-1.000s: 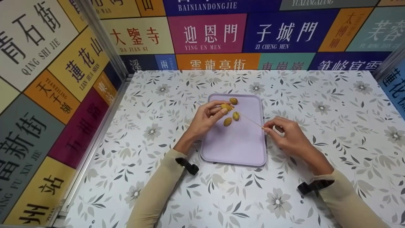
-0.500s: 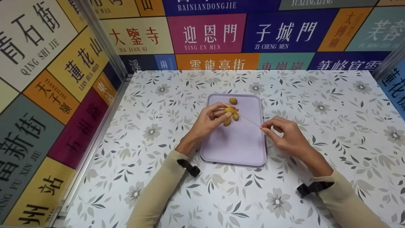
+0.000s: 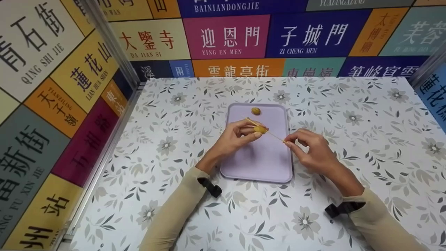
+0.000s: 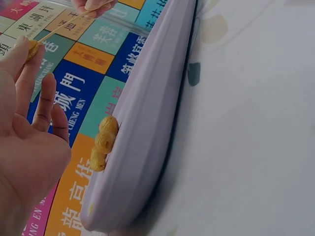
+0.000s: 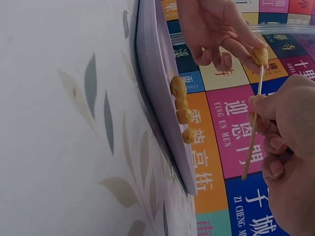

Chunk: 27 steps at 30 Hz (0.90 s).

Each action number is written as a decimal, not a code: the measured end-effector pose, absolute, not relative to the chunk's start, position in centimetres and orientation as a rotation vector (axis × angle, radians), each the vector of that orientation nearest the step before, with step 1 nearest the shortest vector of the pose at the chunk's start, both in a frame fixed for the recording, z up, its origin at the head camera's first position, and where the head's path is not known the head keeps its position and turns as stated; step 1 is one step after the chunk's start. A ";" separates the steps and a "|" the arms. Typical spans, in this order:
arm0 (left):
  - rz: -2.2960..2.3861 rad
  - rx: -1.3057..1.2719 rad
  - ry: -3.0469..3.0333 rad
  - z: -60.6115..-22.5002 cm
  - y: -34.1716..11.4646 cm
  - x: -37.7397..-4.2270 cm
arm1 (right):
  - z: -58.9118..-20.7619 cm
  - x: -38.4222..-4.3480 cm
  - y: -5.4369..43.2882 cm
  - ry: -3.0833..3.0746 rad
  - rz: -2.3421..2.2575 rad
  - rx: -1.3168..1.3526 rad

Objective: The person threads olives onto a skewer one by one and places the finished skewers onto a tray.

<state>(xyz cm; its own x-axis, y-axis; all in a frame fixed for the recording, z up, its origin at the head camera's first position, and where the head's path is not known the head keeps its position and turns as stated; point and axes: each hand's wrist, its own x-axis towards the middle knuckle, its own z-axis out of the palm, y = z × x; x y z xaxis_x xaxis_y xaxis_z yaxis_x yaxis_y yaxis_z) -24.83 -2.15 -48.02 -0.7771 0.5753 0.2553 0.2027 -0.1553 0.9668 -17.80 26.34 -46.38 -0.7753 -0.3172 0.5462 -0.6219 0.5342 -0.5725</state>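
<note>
My left hand (image 3: 242, 134) pinches an olive-like yellow fruit (image 3: 259, 129) between thumb and fingertips, above the tray. A thin wooden skewer (image 3: 275, 135) runs from this fruit to my right hand (image 3: 312, 148), whose thumb and fingers pinch it. In the head view a short length of skewer also shows on the fruit's far left side. In the right wrist view the skewer's other end sticks out past the right fingertips. One loose olive-like fruit (image 3: 256, 111) lies near the tray's back edge. Two more, hidden by the left hand in the head view, show in both wrist views.
The lilac tray (image 3: 256, 170) has a low raised rim and lies on a white tabletop (image 3: 188, 146) with a grey leaf and flower print. Colourful panels with large lettering (image 3: 226, 38) stand at the back and left.
My left hand and its fruit have moved right and toward me, nearer the right hand. Less skewer shows between the hands, and some shows beyond the fruit. Two loose fruits are now covered.
</note>
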 end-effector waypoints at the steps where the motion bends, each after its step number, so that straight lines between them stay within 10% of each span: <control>1: 2.011 0.885 1.843 -48.0 -2.1 -24.7 | -46.4 -17.8 26.3 -2.397 1.114 0.775; 27: 2.216 0.705 1.931 -47.8 -3.2 -25.7 | -45.1 -18.2 27.5 -2.306 1.008 0.664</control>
<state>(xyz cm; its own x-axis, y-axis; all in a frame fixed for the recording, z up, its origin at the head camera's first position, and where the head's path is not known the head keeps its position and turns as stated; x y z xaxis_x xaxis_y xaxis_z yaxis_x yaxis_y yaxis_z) -25.73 -3.16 -47.85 -0.8845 0.3836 0.2655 0.2106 -0.1796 0.9609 -18.22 27.47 -45.06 -0.7375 -0.2215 0.6380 -0.6188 0.6002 -0.5069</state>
